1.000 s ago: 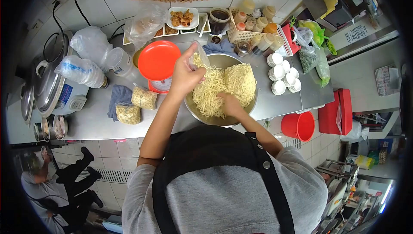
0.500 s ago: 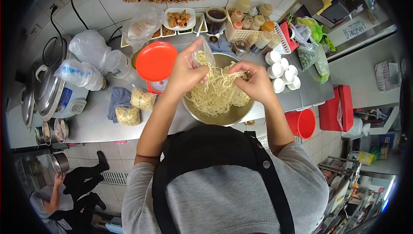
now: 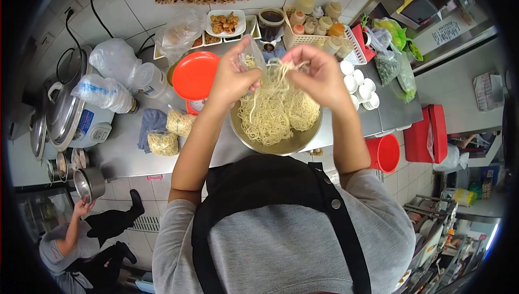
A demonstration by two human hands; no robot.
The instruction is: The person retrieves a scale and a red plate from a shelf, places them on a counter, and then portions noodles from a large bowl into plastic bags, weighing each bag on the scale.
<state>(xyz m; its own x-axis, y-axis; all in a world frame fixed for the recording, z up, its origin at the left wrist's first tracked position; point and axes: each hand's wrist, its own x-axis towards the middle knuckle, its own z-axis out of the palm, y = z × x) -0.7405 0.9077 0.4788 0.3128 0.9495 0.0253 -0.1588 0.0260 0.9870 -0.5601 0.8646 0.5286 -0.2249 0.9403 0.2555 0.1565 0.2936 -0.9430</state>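
My left hand (image 3: 233, 82) is closed on a clear plastic bag (image 3: 258, 56), which has some noodles inside. Pinched in the fingers of my right hand (image 3: 320, 79) are pale noodles, with strands trailing down toward the metal bowl (image 3: 238, 138). Both hands are above this bowl, where a large heap of noodles (image 3: 267, 121) lies. Left of the bowl is a kitchen scale with a round red pan (image 3: 197, 75), close to my left hand. Two filled bags of noodles (image 3: 180, 123) (image 3: 163, 143) sit on the counter beside a blue-grey cloth (image 3: 147, 126).
Behind the bowl stand a sauce container (image 3: 271, 22), a plate of fried pieces (image 3: 225, 22) and a basket of bottles (image 3: 292, 40). White cups (image 3: 358, 86) are stacked at right. A red bucket (image 3: 385, 153) is below. At lower left, another person holds a metal pot (image 3: 90, 183).
My right hand has risen from the bowl, pinching noodles and lifting them toward the bag's mouth. The left hand stays nearly in place. The other person's pot has moved right and up toward the counter.
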